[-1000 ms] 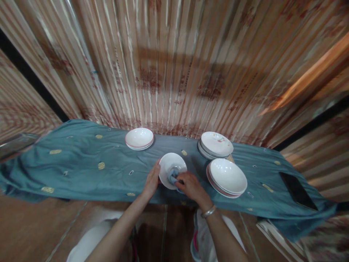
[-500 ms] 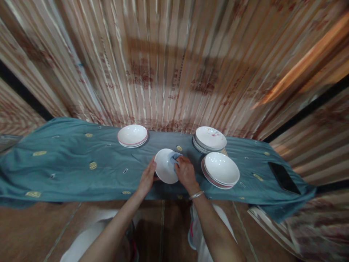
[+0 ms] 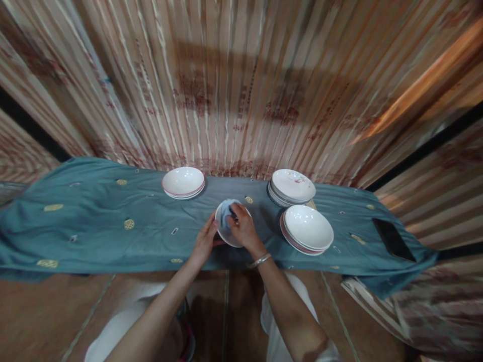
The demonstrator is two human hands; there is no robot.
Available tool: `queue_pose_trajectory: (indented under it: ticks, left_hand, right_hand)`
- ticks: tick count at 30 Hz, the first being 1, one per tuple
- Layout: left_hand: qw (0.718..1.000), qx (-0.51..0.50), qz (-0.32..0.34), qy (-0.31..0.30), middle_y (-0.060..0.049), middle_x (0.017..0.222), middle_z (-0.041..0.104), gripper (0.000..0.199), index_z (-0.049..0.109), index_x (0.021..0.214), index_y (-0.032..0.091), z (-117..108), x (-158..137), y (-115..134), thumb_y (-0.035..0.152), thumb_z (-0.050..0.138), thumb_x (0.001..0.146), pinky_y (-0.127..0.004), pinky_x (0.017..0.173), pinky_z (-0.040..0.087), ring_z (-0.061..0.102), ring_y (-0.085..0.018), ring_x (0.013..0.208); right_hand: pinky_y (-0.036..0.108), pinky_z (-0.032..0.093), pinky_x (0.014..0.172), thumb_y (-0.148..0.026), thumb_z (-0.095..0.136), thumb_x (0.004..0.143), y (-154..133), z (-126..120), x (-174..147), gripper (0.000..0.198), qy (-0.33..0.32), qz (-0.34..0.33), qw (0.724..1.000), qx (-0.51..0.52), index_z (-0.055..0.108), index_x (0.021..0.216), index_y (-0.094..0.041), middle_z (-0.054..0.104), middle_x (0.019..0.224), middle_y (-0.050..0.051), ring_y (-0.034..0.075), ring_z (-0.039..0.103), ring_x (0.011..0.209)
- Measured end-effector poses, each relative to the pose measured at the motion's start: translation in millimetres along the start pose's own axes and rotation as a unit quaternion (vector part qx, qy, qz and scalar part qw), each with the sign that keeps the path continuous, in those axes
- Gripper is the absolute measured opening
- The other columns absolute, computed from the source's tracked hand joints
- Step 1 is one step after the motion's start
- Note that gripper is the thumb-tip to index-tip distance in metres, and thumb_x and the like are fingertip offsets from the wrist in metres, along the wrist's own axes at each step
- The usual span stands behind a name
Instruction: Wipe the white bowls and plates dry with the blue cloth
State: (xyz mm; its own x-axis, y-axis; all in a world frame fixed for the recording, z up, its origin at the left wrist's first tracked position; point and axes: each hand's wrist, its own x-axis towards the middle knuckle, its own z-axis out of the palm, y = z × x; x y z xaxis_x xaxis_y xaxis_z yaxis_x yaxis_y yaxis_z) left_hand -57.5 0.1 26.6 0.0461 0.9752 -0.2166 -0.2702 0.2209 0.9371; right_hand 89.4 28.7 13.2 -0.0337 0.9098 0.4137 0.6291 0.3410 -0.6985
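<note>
A white bowl (image 3: 234,242) is held up over the front part of the cloth-covered table. My left hand (image 3: 206,239) grips its left rim, thumb on top and fingers underneath. Inside the bowl, my right hand (image 3: 243,229) presses a light blue cloth (image 3: 225,211) against the surface, its fingers closed on it. Much of the bowl's right side is hidden behind that hand. Just right of my right hand stands a stack of white bowls (image 3: 307,229), some with a reddish rim.
A blue-green tablecloth (image 3: 94,221) with yellow pineapples covers the long table. Behind are a stack of red-rimmed dishes (image 3: 183,182) on the left and flower-patterned plates (image 3: 292,185) on the right. A black phone (image 3: 393,239) lies at the right end; a curtain (image 3: 226,100) hangs behind.
My right hand has moved the cloth left across the bowl, from its right rim to its far, left part. The bowl is still in my left hand; the stacks have not moved.
</note>
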Motion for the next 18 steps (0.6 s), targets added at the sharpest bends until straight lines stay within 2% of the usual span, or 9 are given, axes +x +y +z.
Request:
queue_pose_trajectory:
  ticks: [6,13,18]
  left_hand:
    - [1.0,-0.016,-0.001,0.001,-0.007,0.146,0.057,0.056,0.062,0.136,0.025,-1,0,-2,0.04,0.07,0.083,-0.037,0.075,0.065,0.058,-0.033,0.127]
    - [0.999,-0.029,-0.007,0.011,-0.007,0.147,0.056,0.052,0.061,0.136,0.026,-4,4,-10,0.039,0.066,0.086,-0.038,0.076,0.065,0.057,-0.033,0.129]
    - [0.999,-0.037,-0.006,0.016,-0.008,0.151,0.052,0.051,0.059,0.138,0.025,-8,8,-17,0.042,0.062,0.089,-0.038,0.076,0.064,0.056,-0.033,0.13]
  right_hand:
    - [0.038,0.04,0.114,-0.026,0.056,0.089,-3,4,0,0.042,-0.029,-0.003,0.996,0.084,0.06,0.13,-0.018,0.059,0.137,0.013,0.024,0.054,0.129]
    - [0.033,0.041,0.113,-0.025,0.054,0.09,-9,1,-4,0.039,-0.115,0.0,0.975,0.188,0.065,0.127,-0.021,0.058,0.141,0.009,0.02,0.052,0.133]
    - [0.035,0.045,0.107,-0.018,0.055,0.087,-8,-3,-5,0.028,-0.181,0.007,0.962,0.204,0.075,0.105,-0.023,0.071,0.12,0.003,0.02,0.063,0.116]
